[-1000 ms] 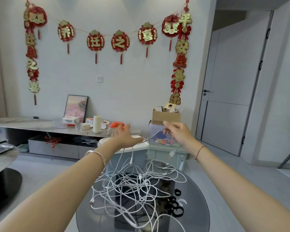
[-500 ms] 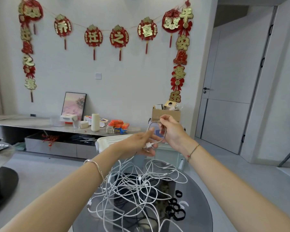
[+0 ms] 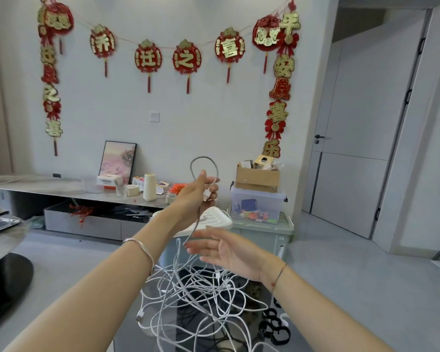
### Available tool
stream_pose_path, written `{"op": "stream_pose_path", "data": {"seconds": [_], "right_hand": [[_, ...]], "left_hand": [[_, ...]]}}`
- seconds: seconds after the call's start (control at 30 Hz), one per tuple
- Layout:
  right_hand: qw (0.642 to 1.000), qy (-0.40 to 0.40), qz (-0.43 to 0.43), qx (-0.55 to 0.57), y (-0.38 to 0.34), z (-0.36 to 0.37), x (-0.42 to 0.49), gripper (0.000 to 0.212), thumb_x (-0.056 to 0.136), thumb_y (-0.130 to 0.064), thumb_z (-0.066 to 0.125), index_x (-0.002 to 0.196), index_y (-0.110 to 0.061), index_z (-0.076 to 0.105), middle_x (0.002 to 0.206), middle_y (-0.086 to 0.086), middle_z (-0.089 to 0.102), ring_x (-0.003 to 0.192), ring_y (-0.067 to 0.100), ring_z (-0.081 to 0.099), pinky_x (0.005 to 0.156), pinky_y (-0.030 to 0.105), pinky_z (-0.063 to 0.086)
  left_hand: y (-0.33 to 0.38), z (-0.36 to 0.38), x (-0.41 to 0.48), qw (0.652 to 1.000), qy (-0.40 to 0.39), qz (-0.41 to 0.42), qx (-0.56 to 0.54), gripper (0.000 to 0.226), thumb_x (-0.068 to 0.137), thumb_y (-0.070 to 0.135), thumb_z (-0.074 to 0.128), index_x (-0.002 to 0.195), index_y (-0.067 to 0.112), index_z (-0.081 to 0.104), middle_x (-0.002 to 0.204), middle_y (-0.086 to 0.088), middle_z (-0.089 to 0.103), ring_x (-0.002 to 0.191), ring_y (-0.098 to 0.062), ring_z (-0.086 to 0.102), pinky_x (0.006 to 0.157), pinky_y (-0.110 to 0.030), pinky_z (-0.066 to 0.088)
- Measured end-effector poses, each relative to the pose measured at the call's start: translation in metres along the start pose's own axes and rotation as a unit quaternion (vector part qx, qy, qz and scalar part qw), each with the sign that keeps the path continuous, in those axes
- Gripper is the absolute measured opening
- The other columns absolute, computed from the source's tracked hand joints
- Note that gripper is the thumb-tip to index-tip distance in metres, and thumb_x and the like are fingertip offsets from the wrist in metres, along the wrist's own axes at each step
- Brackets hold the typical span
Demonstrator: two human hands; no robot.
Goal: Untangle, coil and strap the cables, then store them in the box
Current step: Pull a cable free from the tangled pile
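White wall and a low sideboard [image 3: 48, 186] at the back. Up front we have a dark glass table [image 3: 132, 344] with the cable tangle [image 3: 201, 295] heaped on it.

Left hand [image 3: 196, 196] is up above the heap and pinches a grey cable [image 3: 204, 157] right by its white plug [image 3: 206, 195]. One loop stands over the fingers and the rest drops into the heap. Right hand [image 3: 224, 252] sits lower, fingers straight and spread, holding nothing. The hanging strand passes at its fingertips; we can't confirm contact.

Handling, our read:
- **Feel:** the cables are light, limp and thin with a bit of spring, so coils will likely pop open until strapped.
- **Sliding:** the jackets look smooth and should slide through a loose grip, but plugs will snag at crossings.
- **Grip:** we'd hold at the plug end and feed the run through the other hand. No yanking, since hard pulls probably tighten knots and stress the plug joint.

Black straps [image 3: 274, 329] lie at the table's edge, near to hand.

Box: we're not sure which one is meant. A cardboard box [image 3: 257, 180] sits on a clear bin [image 3: 257, 205] by the wall, and a white lid [image 3: 214, 218] is just behind the table.

Text:
- The garland [image 3: 186, 58] reads 乔 迁 之 喜.
- The column by the door [image 3: 281, 72] shows 平, 安, 喜, 乐 among others.
- The carton [image 3: 109, 180] on the sideboard has print, too small to read.
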State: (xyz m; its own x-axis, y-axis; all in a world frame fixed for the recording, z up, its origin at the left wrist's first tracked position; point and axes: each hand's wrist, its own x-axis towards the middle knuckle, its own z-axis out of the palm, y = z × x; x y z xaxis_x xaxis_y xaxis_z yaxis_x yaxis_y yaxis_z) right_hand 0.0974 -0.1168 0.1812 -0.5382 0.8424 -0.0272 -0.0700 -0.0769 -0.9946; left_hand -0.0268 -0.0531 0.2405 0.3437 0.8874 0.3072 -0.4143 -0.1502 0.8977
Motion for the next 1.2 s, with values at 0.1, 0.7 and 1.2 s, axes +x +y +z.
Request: {"op": "stream_pose_path", "data": {"seconds": [0.1,0.7,1.2], "right_hand": [[1.000,-0.010,-0.020,-0.020,-0.001,0.010,-0.002,0.028,0.085,-0.030,0.059,0.110,-0.018,0.063,0.108,0.001,0.060,0.105,0.015,0.054,0.110,0.039,0.032],[0.920,0.281,-0.036,-0.272,-0.036,0.006,-0.012,0.017,0.092,-0.034,0.058,0.100,-0.019,0.054,0.070,-0.001,0.052,0.054,0.011,0.045,0.045,0.017,0.039],[0.896,0.359,-0.183,-0.188,-0.060,-0.024,-0.013,0.026,0.096,-0.028,0.053,0.075,-0.018,0.065,0.051,-0.006,0.049,0.045,0.006,0.038,0.050,0.019,0.031]], "left_hand": [[0.001,-0.011,0.002,0.999,0.022,-0.015,0.034,0.041,0.103,0.041,0.029,0.094,0.010,0.054,0.062,0.004,0.046,0.055,-0.008,0.043,0.055,-0.018,0.039],[0.004,-0.028,-0.015,0.953,-0.028,-0.035,0.298,0.045,0.103,0.045,0.024,0.100,0.014,0.057,0.064,0.007,0.048,0.057,-0.007,0.041,0.057,-0.018,0.042],[0.026,-0.013,-0.020,0.970,-0.092,-0.141,0.175,0.051,0.085,0.065,0.044,0.107,0.025,0.068,0.097,0.003,0.062,0.084,-0.011,0.055,0.075,-0.024,0.046]]}}
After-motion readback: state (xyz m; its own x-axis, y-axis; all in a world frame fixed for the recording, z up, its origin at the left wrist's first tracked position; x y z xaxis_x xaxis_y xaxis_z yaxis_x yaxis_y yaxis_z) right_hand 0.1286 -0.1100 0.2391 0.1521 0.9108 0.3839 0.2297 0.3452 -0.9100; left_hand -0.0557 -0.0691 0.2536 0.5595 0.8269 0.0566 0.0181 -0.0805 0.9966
